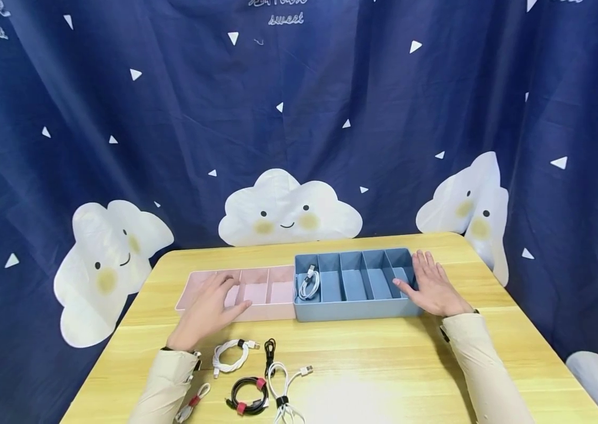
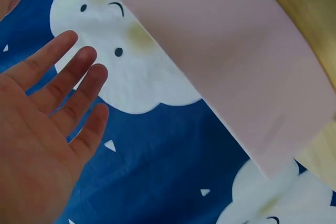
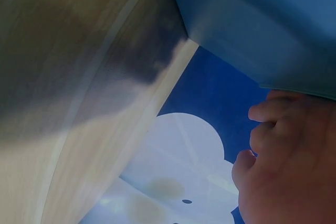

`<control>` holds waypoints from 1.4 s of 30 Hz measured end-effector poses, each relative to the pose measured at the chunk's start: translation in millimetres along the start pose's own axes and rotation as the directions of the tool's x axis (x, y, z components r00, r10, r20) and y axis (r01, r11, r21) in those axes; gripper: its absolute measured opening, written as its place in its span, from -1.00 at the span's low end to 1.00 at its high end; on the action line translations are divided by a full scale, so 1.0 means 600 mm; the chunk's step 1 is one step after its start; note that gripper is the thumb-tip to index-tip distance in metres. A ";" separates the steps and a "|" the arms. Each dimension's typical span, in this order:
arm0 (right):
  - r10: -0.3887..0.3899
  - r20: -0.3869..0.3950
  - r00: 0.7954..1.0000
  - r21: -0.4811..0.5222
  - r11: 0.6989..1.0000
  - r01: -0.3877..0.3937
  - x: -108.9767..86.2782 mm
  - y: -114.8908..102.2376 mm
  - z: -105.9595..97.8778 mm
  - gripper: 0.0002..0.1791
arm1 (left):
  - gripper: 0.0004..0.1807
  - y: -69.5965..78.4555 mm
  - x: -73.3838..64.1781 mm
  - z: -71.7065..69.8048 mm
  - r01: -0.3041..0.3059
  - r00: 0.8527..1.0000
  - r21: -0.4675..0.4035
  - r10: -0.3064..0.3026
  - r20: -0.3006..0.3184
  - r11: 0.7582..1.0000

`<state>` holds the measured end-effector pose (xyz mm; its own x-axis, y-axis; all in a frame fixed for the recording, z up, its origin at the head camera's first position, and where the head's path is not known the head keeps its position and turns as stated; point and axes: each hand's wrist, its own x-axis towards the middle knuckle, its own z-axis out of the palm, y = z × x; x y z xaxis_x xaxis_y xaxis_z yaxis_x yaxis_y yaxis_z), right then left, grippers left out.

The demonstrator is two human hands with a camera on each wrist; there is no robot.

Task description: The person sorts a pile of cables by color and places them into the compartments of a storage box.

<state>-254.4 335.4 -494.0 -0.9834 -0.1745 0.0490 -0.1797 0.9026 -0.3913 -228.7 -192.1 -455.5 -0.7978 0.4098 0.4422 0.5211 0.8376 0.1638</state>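
Observation:
A pink divided storage box [image 1: 267, 312] stands on the table, end to end with a blue divided storage box [image 1: 357, 309]. My left hand [image 1: 206, 306] hovers over the pink box's left part, fingers loosely spread and holding nothing. The left wrist view has that hand [image 2: 47, 129] apart from the pink box wall [image 2: 226, 51]. Against the blue box's right end rests my right hand [image 1: 433, 290], fingers extended along the end wall and thumb over the front rim. In the right wrist view this hand [image 3: 289, 156] touches the blue box's edge [image 3: 236, 51]. A coiled white cable [image 1: 311, 270] lies in the blue box's leftmost compartment.
On the wooden table [image 1: 384, 365], in front of the boxes, lie a white cable with a black tie [image 1: 216, 356], a black cable [image 1: 269, 350], a black coil with red ties [image 1: 233, 388], another white cable [image 1: 282, 402] and a red-tied cable [image 1: 193, 401]. A blue curtain [image 1: 299, 141] hangs behind.

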 end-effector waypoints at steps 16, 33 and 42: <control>-0.009 -0.007 1.000 0.008 1.000 0.010 -0.002 -0.002 -0.002 0.14 | -0.47 -0.021 -0.056 -0.011 0.032 0.999 0.020 -0.032 -0.021 0.999; -0.002 0.016 1.000 0.014 1.000 0.002 0.002 0.000 0.002 0.15 | -0.48 -0.029 -0.092 -0.005 0.056 0.998 0.041 -0.057 0.039 0.998; -0.001 0.004 1.000 0.036 0.999 0.001 -0.002 -0.006 -0.005 0.15 | -0.46 -0.034 -0.108 -0.002 0.044 0.997 0.035 -0.046 0.056 0.998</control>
<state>-252.8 333.6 -489.8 -0.9831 -0.1772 0.0458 -0.1797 0.8876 -0.4241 -187.3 -236.0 -486.6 -0.8367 0.3901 0.3845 0.4744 0.8670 0.1528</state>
